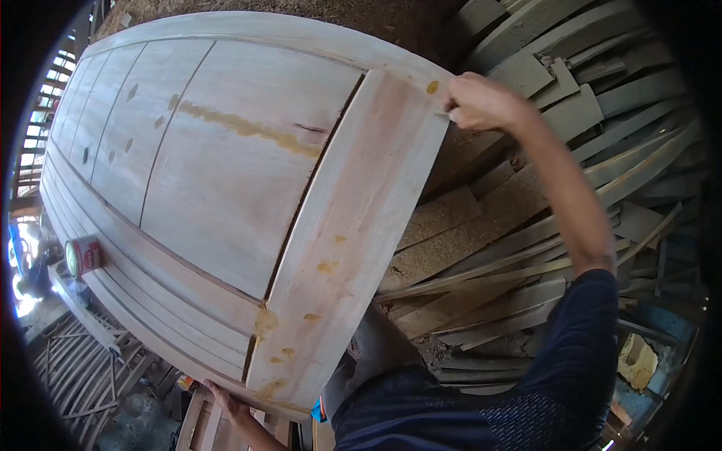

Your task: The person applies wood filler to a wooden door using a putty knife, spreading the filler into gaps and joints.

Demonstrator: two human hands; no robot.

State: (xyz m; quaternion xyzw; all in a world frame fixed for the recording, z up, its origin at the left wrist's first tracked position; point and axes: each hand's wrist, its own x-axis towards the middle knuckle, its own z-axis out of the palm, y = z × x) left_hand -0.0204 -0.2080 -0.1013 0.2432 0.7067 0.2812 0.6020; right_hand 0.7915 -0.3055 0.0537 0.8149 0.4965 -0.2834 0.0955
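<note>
A large pale wooden door panel (226, 158) fills the left and middle, with grooves and dried yellowish-brown patches on its surface. My right hand (481, 103) is closed at the panel's upper right corner, its fingers curled in; what lies inside them is too small to make out. Down at the panel's lower edge, my left hand (224, 400) touches the side of the wood with its visible fingers stretched out, the rest partly hidden. A red and white can (84, 255) stands on the panel's left border.
Stacked curved wood offcuts (579, 113) and long strips lie on the right, with sawdust (444, 218) between them. Slatted wooden pieces (83, 361) are at the lower left. Under the panel's lower edge stands a wooden frame (197, 425). My legs are close to the panel's near edge.
</note>
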